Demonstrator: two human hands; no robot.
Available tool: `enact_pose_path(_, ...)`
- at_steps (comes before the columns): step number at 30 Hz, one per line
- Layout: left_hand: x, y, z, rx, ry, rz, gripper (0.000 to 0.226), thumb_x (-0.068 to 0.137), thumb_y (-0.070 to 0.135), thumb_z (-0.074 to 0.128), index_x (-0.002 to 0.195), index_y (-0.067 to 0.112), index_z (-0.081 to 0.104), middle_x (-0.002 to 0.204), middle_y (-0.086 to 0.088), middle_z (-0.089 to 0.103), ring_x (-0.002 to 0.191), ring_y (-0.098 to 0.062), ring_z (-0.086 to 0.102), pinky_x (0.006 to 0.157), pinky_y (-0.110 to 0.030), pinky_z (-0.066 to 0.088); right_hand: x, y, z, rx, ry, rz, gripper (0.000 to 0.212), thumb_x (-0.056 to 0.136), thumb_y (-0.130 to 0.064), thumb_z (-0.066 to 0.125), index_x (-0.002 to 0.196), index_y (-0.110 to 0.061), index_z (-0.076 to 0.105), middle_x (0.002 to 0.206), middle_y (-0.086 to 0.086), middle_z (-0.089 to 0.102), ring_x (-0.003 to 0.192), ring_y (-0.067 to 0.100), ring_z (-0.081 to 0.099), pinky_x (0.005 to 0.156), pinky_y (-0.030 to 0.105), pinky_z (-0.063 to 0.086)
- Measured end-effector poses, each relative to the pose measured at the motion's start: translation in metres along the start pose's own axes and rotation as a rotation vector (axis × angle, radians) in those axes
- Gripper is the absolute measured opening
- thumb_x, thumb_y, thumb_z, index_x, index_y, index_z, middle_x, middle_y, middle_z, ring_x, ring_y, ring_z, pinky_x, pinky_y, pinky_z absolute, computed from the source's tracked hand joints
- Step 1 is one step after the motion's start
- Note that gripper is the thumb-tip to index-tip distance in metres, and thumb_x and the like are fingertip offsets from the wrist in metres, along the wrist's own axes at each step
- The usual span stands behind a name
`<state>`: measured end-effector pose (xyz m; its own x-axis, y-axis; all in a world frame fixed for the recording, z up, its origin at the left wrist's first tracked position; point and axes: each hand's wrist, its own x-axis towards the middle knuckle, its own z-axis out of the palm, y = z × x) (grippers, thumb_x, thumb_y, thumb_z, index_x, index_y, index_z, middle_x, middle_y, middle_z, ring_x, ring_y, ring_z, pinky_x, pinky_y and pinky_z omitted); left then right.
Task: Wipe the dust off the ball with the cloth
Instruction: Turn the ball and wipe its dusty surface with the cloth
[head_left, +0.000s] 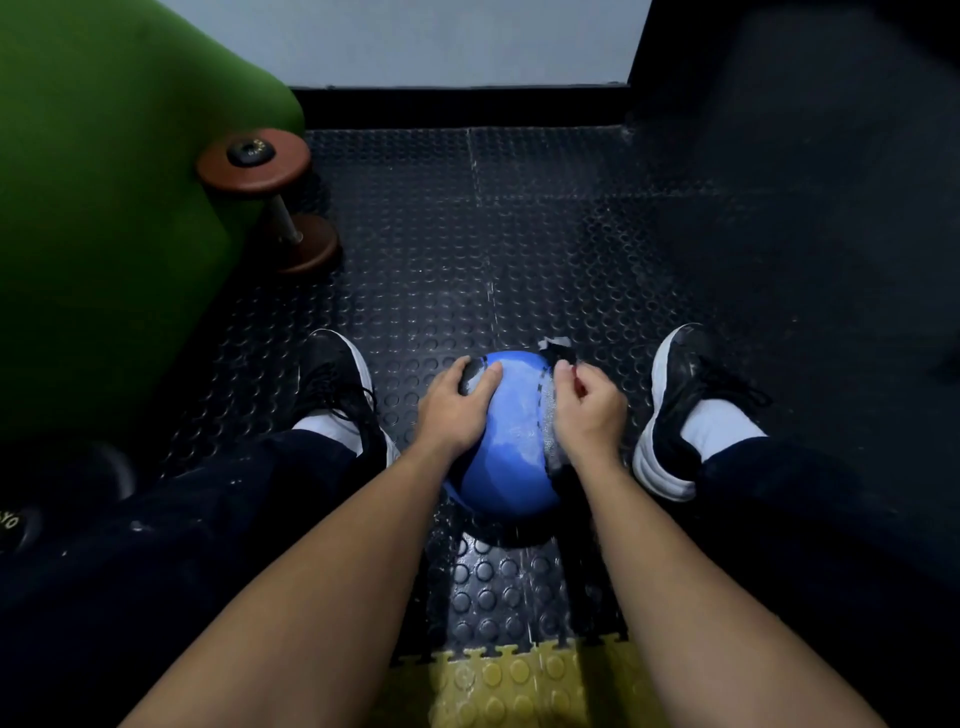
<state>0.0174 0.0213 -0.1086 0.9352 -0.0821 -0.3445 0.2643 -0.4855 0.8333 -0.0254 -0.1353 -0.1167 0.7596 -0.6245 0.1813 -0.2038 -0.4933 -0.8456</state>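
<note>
A blue ball with pale dusty smears rests on the studded black floor mat between my feet. My left hand lies on the ball's upper left side, fingers spread over it and pressing it. My right hand is closed on a grey and black cloth that runs down the ball's right side. A corner of the cloth sticks up beyond my fingers at the ball's far edge.
A brown-red dumbbell leans against a green padded block at the left. My two black shoes flank the ball. A yellow mat strip lies near me. A black wall rises at the right.
</note>
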Motion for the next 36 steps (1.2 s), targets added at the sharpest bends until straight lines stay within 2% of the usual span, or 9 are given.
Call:
enact_pose_path(4, -0.001, -0.004, -0.003, -0.022, 0.000, 0.014, 0.071, 0.090, 0.068, 0.056, 0.150, 0.033, 0.046, 0.159, -0.001, 0.041, 0.144, -0.023, 0.040, 0.121, -0.043, 0.029, -0.018, 0.006, 0.000, 0.044, 0.038, -0.187, 0.025, 0.093, -0.026, 0.055, 0.093, -0.010, 0.074, 0.095, -0.003, 0.072, 0.088, 0.012, 0.063, 0.080, 0.023, 0.047)
enact_pose_path(10, -0.004, -0.007, 0.000, -0.031, 0.007, -0.007, 0.084, 0.079, 0.081, 0.050, 0.150, 0.036, 0.045, 0.158, 0.001, 0.042, 0.144, -0.024, 0.040, 0.119, -0.052, 0.031, 0.008, 0.014, -0.006, -0.084, -0.030, 0.017, 0.045, 0.091, -0.039, 0.051, 0.056, -0.014, 0.040, 0.054, -0.004, 0.043, 0.059, 0.024, 0.044, 0.060, 0.031, 0.029)
enact_pose_path(14, -0.001, -0.003, 0.001, -0.034, 0.017, -0.019, 0.080, 0.083, 0.077, 0.051, 0.150, 0.033, 0.045, 0.158, 0.001, 0.042, 0.144, -0.024, 0.039, 0.120, -0.049, 0.030, -0.004, -0.006, 0.000, 0.000, -0.046, -0.137, 0.030, 0.092, -0.031, 0.053, 0.083, -0.009, 0.072, 0.090, 0.001, 0.071, 0.085, 0.021, 0.065, 0.078, 0.033, 0.051)
enact_pose_path(17, 0.000, -0.006, 0.000, -0.016, 0.011, 0.006, 0.074, 0.089, 0.071, 0.053, 0.151, 0.032, 0.045, 0.158, -0.001, 0.042, 0.144, -0.024, 0.039, 0.121, -0.047, 0.029, -0.035, 0.007, -0.005, 0.054, 0.035, -0.256, 0.031, 0.095, -0.024, 0.052, 0.111, -0.008, 0.073, 0.115, 0.001, 0.071, 0.109, 0.012, 0.063, 0.097, 0.023, 0.046)
enact_pose_path(23, -0.004, -0.007, 0.006, 0.011, 0.021, 0.015, 0.083, 0.082, 0.080, 0.049, 0.151, 0.034, 0.044, 0.159, 0.001, 0.041, 0.146, -0.024, 0.036, 0.120, -0.051, 0.028, -0.016, 0.025, -0.008, -0.012, 0.109, 0.131, 0.056, 0.086, -0.055, 0.035, 0.065, -0.007, 0.055, 0.068, 0.013, 0.059, 0.070, 0.034, 0.058, 0.065, 0.039, 0.039)
enact_pose_path(26, -0.002, -0.004, 0.007, -0.011, 0.045, -0.013, 0.079, 0.085, 0.076, 0.050, 0.151, 0.032, 0.044, 0.159, 0.001, 0.041, 0.146, -0.024, 0.036, 0.121, -0.050, 0.028, -0.028, 0.009, -0.007, 0.009, 0.070, -0.090, 0.047, 0.092, -0.041, 0.043, 0.100, -0.006, 0.074, 0.105, 0.008, 0.073, 0.100, 0.024, 0.066, 0.089, 0.032, 0.049)
enact_pose_path(29, -0.001, -0.005, 0.003, -0.030, 0.050, -0.015, 0.072, 0.090, 0.069, 0.054, 0.151, 0.031, 0.046, 0.159, 0.000, 0.041, 0.146, -0.023, 0.037, 0.121, -0.046, 0.028, -0.053, 0.011, -0.004, 0.057, 0.073, -0.225, 0.041, 0.096, -0.030, 0.045, 0.116, -0.003, 0.070, 0.122, 0.010, 0.068, 0.115, 0.021, 0.062, 0.102, 0.028, 0.044)
enact_pose_path(33, -0.008, -0.008, 0.003, -0.003, 0.073, 0.017, 0.070, 0.092, 0.067, 0.053, 0.151, 0.029, 0.046, 0.157, -0.001, 0.043, 0.144, -0.023, 0.038, 0.120, -0.045, 0.029, -0.036, 0.029, -0.008, 0.011, 0.179, 0.044, 0.054, 0.092, -0.042, 0.040, 0.077, 0.003, 0.067, 0.080, 0.024, 0.068, 0.075, 0.040, 0.063, 0.068, 0.037, 0.040)
enact_pose_path(36, -0.014, -0.006, 0.005, 0.036, 0.094, -0.017, 0.071, 0.092, 0.069, 0.047, 0.150, 0.028, 0.044, 0.155, -0.003, 0.042, 0.143, -0.029, 0.038, 0.118, -0.048, 0.030, -0.014, 0.022, -0.008, -0.076, 0.082, 0.094, 0.051, 0.089, -0.043, 0.043, 0.076, 0.000, 0.067, 0.082, 0.019, 0.069, 0.078, 0.038, 0.062, 0.068, 0.034, 0.038)
